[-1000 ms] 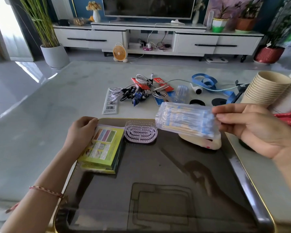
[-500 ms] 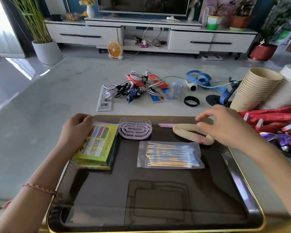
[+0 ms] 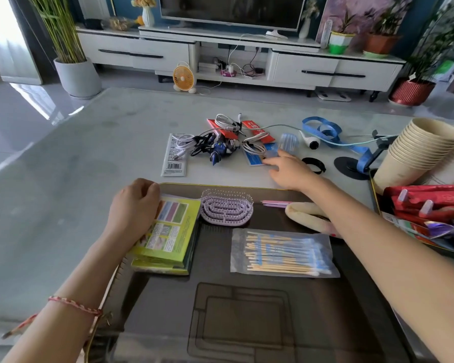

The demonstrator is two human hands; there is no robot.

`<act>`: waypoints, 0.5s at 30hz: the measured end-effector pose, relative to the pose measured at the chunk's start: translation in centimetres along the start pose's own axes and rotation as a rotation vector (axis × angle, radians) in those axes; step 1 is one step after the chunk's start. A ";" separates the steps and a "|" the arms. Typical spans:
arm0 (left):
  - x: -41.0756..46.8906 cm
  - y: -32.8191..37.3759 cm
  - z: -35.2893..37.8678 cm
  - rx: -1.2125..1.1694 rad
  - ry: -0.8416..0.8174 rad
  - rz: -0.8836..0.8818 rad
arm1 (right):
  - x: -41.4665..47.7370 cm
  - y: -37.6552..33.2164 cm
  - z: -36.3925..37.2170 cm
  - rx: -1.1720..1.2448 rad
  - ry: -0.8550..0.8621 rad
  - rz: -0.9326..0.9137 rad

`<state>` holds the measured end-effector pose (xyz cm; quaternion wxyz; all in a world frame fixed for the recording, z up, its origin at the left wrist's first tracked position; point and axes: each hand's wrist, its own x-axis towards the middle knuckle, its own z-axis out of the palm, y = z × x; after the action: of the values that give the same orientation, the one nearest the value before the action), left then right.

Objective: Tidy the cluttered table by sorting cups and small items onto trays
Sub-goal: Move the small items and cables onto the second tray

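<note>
A dark glossy tray with a gold rim lies in front of me. On it are a stack of yellow-green packets, a lilac hairbrush, a clear bag of cotton swabs and a cream plush item. My left hand rests curled on the packets at the tray's far left corner. My right hand reaches past the tray's far edge, fingers extended onto a blue card beside a small clear packet. Stacked paper cups lie at the right.
A tangle of cables and a blue toy, a barcode packet, blue tape, a black ring and a black stand lie on the grey table. A second tray at right holds red packets.
My right hand set the cotton swab bag down on the tray, then moved forward over the tray's far edge to the blue card. My left hand stayed on the packets.
</note>
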<state>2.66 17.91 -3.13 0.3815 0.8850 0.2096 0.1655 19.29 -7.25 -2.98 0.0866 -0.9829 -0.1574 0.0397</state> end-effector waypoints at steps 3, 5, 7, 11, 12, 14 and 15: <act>0.3 -0.2 0.1 0.020 0.003 0.004 | 0.1 0.1 0.2 -0.069 -0.025 0.003; 0.4 -0.3 0.1 0.034 0.005 0.005 | 0.2 0.1 0.4 -0.087 -0.022 0.017; 0.5 -0.4 0.2 0.055 0.002 0.012 | 0.1 0.0 0.3 -0.028 0.026 0.040; 0.5 -0.6 0.2 0.078 -0.008 0.013 | -1.2 -0.2 -0.4 0.211 0.274 0.091; 0.5 -0.6 0.1 0.085 -0.009 0.016 | -1.6 -0.1 -0.9 0.264 0.371 0.092; 0.5 -0.6 0.0 0.096 -0.006 0.029 | -2.7 0.1 -2.3 0.389 0.601 0.083; 0.5 -0.5 0.0 0.100 -0.003 0.033 | -3.3 0.3 -3.2 0.490 0.711 0.094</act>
<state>2.97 18.49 -3.45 0.3345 0.9065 0.2023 0.1596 16.56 -9.06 0.28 0.3642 -0.8920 -0.0589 -0.2613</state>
